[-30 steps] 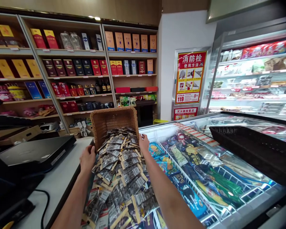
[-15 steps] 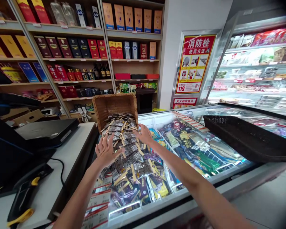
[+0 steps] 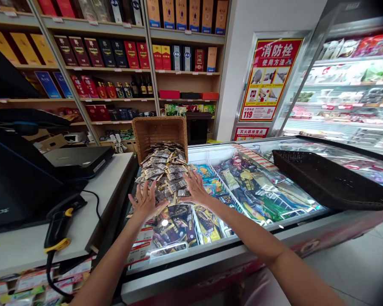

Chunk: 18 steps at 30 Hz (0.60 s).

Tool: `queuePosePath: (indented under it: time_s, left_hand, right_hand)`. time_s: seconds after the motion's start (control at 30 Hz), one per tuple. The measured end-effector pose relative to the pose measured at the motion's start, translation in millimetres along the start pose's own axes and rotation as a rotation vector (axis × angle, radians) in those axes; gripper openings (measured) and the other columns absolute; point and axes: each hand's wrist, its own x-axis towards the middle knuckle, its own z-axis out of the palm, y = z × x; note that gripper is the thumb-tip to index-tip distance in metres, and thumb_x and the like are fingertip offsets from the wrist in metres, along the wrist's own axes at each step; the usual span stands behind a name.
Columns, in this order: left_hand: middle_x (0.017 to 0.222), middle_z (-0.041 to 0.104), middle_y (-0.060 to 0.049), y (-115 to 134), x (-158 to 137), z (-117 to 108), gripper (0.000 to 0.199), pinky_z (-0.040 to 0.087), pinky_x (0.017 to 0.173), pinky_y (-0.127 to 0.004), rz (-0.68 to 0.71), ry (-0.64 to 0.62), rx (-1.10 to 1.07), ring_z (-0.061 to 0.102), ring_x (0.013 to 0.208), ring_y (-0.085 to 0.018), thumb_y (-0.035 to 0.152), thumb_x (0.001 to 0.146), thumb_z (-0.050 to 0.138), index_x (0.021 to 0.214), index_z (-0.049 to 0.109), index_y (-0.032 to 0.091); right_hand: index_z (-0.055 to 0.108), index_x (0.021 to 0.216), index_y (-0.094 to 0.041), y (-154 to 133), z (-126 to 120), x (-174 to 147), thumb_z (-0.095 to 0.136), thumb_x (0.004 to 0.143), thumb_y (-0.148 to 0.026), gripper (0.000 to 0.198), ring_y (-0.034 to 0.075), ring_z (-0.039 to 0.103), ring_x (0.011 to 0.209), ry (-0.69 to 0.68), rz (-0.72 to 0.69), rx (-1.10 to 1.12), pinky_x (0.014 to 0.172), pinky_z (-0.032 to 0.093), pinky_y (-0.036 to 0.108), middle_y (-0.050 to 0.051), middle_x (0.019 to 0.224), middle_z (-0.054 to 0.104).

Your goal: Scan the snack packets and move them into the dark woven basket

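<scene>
Head view: packet pile (image 3: 161, 163), clear packs with tan strips and barcode labels, sits on the glass top of the chest freezer (image 3: 185, 272). Clock from pile: wicker basket (image 3: 155, 129) at 12, tipped on its side, mouth toward me, packets running out of it.

Left hand (image 3: 144, 202) at 7, right hand (image 3: 198, 189) at 4. Both wide open, fingers spread, nothing gripped that I can see; undersides hidden, so can't tell how firmly either touches.

Black woven tray (image 3: 332, 182) at 3, well apart. Worktop (image 3: 115, 182) at 9, barcode scanner (image 3: 58, 229) on it at 8.

Handling, my read: I'd keep palms low and cupped as fences, work both sides evenly, press lightly. Loose packs probably slip on glass; left side matters most, edge is close there. No hard shoves against the basket, it could skid.
</scene>
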Motion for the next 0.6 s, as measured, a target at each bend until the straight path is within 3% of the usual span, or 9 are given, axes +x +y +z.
queuePosePath:
  time_s: [0.1, 0.2, 0.33, 0.4, 0.43, 0.5, 0.6]
  left_hand:
    - [0.184, 0.018, -0.018, -7.7, -3.9, -12.0, 0.098, 0.005, 0.127, -0.078, -0.008, 0.052, 0.022, 0.008, 0.168, -0.047, 0.076, 0.093, 0.056, 0.174, 0.029, 0.028]
    - [0.181, 0.027, -0.02, -27.2, -14.7, -37.7, 0.084, 0.012, 0.129, -0.073, -0.086, 0.167, 0.008, 0.02, 0.166, -0.045, 0.065, 0.098, 0.055, 0.17, 0.039, 0.024]
    - [0.172, 0.036, -0.03, -76.0, -42.4, -79.5, 0.074, 0.028, 0.124, -0.069, -0.371, 0.478, -0.015, 0.035, 0.156, -0.049, 0.056, 0.103, 0.049, 0.162, 0.047, 0.013]
    - [0.166, 0.038, -0.038, -106.6, -57.4, -95.5, 0.075, 0.036, 0.116, -0.071, -0.526, 0.573, -0.001, 0.037, 0.153, -0.055, 0.056, 0.103, 0.049, 0.159, 0.046, 0.006]
    - [0.162, 0.04, -0.041, -122.3, -63.1, -101.2, 0.077, 0.04, 0.111, -0.072, -0.636, 0.581, 0.0, 0.038, 0.151, -0.059, 0.056, 0.102, 0.05, 0.157, 0.045, 0.002]
    - [0.155, 0.044, -0.048, -153.2, -68.8, -108.1, 0.079, 0.048, 0.101, -0.067, -0.84, 0.463, -0.027, 0.045, 0.146, -0.062, 0.056, 0.101, 0.05, 0.15, 0.048, -0.005]
    - [0.143, 0.063, -0.043, -194.8, -63.5, -110.3, 0.071, 0.057, 0.088, -0.052, -0.913, 0.237, -0.118, 0.064, 0.132, -0.053, 0.058, 0.099, 0.05, 0.138, 0.057, -0.002]
  right_hand:
    - [0.037, 0.166, -0.018, 2.0, 6.3, 3.3, 0.071, 0.088, -0.077, 0.103, 0.045, 0.023, 0.163, 0.077, -0.022, -0.03, 0.13, 0.022, 0.068, 0.026, 0.176, 0.024]
    - [0.036, 0.166, -0.021, 11.1, 11.9, -4.6, 0.067, 0.092, -0.074, 0.097, 0.045, 0.03, 0.16, 0.116, -0.081, -0.066, 0.127, 0.029, 0.068, 0.027, 0.172, 0.03]
    - [0.031, 0.167, -0.022, 30.5, 8.4, -21.9, 0.061, 0.098, -0.071, 0.09, 0.044, 0.037, 0.155, 0.177, -0.115, -0.137, 0.121, 0.037, 0.066, 0.027, 0.17, 0.032]
    - [0.028, 0.168, -0.025, 41.4, 0.1, -31.7, 0.057, 0.101, -0.067, 0.085, 0.043, 0.038, 0.154, 0.217, -0.117, -0.173, 0.12, 0.039, 0.064, 0.025, 0.17, 0.033]
    - [0.027, 0.169, -0.026, 47.1, -5.5, -37.0, 0.056, 0.102, -0.065, 0.082, 0.042, 0.039, 0.154, 0.237, -0.113, -0.19, 0.119, 0.039, 0.063, 0.024, 0.17, 0.034]
    - [0.029, 0.168, -0.026, 59.5, -18.4, -47.9, 0.054, 0.104, -0.061, 0.077, 0.041, 0.042, 0.151, 0.276, -0.08, -0.226, 0.119, 0.041, 0.061, 0.023, 0.169, 0.037]
    - [0.039, 0.162, -0.023, 83.1, -42.7, -64.6, 0.054, 0.103, -0.055, 0.069, 0.04, 0.049, 0.145, 0.343, 0.059, -0.307, 0.116, 0.044, 0.058, 0.022, 0.163, 0.045]
